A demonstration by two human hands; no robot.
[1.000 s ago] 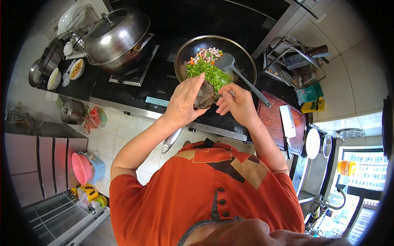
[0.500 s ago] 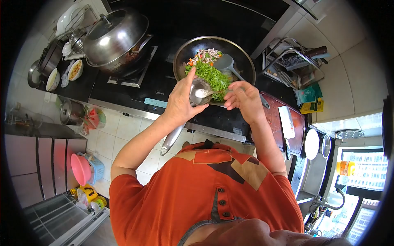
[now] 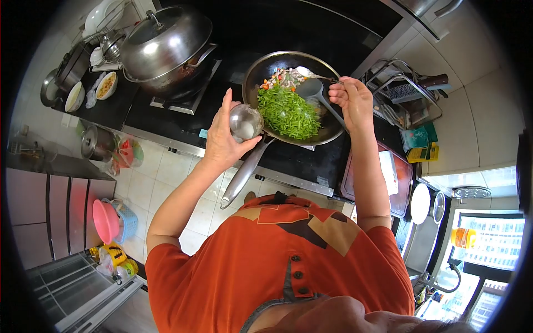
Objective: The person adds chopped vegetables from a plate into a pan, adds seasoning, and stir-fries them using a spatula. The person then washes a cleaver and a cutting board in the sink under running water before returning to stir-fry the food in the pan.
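Observation:
My left hand holds a small metal bowl with something whitish inside, tilted beside the left rim of the wok. My right hand grips a small spoon by its handle. The spoon's whitish bowl is over the far part of the wok. Chopped green vegetables lie in the wok, with pinkish meat-like pieces and orange bits behind them. A grey spatula rests in the wok, its handle partly behind my right hand.
A large lidded steel pot stands on the left burner. Two bowls with food are farther left. On the right are a cutting board with a cleaver, and a knife rack. The wok handle points toward me.
My right hand has moved up and right, bringing the spoon over the far side of the wok. My left hand and the bowl have shifted left, uncovering more of the greens.

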